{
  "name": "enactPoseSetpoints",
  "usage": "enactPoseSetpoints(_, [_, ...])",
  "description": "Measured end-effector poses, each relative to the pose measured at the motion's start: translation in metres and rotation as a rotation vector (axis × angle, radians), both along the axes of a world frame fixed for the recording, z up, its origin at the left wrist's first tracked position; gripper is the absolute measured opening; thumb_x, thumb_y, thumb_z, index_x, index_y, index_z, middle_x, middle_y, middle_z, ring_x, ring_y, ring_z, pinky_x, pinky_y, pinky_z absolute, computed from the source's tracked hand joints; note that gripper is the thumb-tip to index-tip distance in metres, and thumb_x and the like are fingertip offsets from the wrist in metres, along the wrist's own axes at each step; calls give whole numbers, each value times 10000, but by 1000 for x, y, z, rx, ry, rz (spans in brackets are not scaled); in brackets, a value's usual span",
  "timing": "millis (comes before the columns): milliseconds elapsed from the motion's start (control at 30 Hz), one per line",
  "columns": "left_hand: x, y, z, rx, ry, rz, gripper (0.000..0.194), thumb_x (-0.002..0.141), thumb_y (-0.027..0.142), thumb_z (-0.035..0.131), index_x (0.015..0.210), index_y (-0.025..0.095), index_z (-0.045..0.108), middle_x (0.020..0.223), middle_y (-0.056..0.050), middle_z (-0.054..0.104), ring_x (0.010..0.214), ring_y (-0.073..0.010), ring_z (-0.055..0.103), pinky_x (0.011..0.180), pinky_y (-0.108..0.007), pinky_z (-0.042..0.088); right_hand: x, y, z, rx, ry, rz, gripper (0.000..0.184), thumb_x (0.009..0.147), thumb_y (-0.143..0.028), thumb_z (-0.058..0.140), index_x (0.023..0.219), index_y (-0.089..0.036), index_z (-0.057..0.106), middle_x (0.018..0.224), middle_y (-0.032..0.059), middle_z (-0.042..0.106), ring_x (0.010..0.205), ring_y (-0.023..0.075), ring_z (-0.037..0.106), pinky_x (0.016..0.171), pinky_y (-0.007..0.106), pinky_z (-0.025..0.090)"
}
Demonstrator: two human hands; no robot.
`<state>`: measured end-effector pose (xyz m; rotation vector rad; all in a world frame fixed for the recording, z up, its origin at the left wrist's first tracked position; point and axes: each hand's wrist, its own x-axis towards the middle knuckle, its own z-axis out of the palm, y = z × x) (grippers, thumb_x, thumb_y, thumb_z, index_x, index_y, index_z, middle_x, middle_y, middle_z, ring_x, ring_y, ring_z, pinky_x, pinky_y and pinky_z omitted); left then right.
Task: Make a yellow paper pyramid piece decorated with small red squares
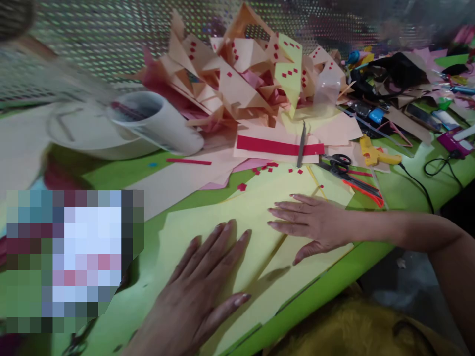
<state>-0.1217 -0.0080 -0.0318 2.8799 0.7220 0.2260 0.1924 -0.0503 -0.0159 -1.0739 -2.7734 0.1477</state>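
Observation:
A pale yellow sheet of paper (256, 262) lies on the green table, with a darker yellow line running slantwise across it. My left hand (208, 282) rests flat on its left part, fingers stretched out. On the right part lies my right hand (311, 222), palm down with fingers spread. Neither hand holds anything. Just beyond the fingers are small red paper squares (267, 168). Tweezers (302, 143) lie across a red paper strip (274, 147). Black-handled scissors (339, 165) and an orange-and-black cutter knife (363, 190) lie past my right hand.
Folded peach paper shapes with red squares (241, 74) are heaped at the back. A white tube (159, 123) lies at the left. A yellow glue gun (378, 153) with a black cord is at the right, before a cluttered pile. A blurred-out patch (74, 257) covers the lower left.

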Motion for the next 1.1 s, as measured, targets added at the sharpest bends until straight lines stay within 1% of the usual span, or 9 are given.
enactPoseSetpoints(33, [1,-1,0,7,-4,8,782,912,613,374,1582,280,146,1651,-39,217,1504,-272,216,1224,-454,144,1,-1,0,-9,8,1,784,952,-681,326,1489,-113,389,1573,133,360,1473,253,302,1227,427,150])
enactPoseSetpoints(133, [4,-3,-1,7,16,13,817,911,662,361,1583,250,149,1638,-85,250,1503,-291,214,1214,-481,165,3,-3,0,-56,4,12,792,956,-676,322,1494,-97,377,1575,142,354,1478,258,289,1229,437,157])
enactPoseSetpoints(300, [6,-3,3,15,15,-6,846,910,680,364,1583,213,153,1618,-126,291,1496,-318,228,1195,-509,212,5,-1,-1,-96,-26,28,788,966,-659,320,1517,-96,331,1595,136,314,1496,252,245,1236,428,146])
enactPoseSetpoints(500, [7,-2,6,39,10,-12,845,919,672,357,1584,200,135,1624,-132,275,1507,-301,197,1205,-489,189,5,-1,-3,-95,-9,20,796,959,-672,309,1514,-103,339,1592,135,322,1500,246,234,1237,425,145])
enactPoseSetpoints(667, [3,-2,-1,46,-7,-11,839,911,658,379,1578,190,179,1619,-128,294,1494,-315,235,1213,-487,174,3,0,-3,-97,-14,10,787,959,-677,309,1506,-114,356,1583,127,345,1487,241,270,1233,408,154])
enactPoseSetpoints(800, [1,-1,-6,70,-33,-14,810,915,630,373,1572,185,207,1645,-115,223,1496,-301,235,1225,-457,127,1,0,-4,-64,6,6,760,954,-673,345,1480,-128,406,1569,115,377,1475,239,297,1225,403,172])
enactPoseSetpoints(933, [1,2,-3,88,-48,-42,787,921,589,372,1576,197,185,1661,-93,174,1511,-274,193,1232,-408,81,0,1,-6,-42,22,12,757,959,-668,325,1472,-120,417,1556,122,399,1464,249,317,1214,414,197])
enactPoseSetpoints(1033, [0,3,-1,67,-28,-64,792,906,573,403,1581,239,159,1661,-82,175,1509,-272,199,1233,-407,78,0,2,-5,-61,24,14,755,953,-665,357,1478,-125,410,1560,126,390,1473,246,302,1216,424,197])
enactPoseSetpoints(1100, [-1,4,0,57,-33,-51,804,895,541,435,1582,229,157,1652,-95,201,1505,-286,209,1234,-418,81,-1,2,-5,-75,29,13,749,956,-658,364,1478,-123,410,1562,123,387,1477,242,295,1221,420,190])
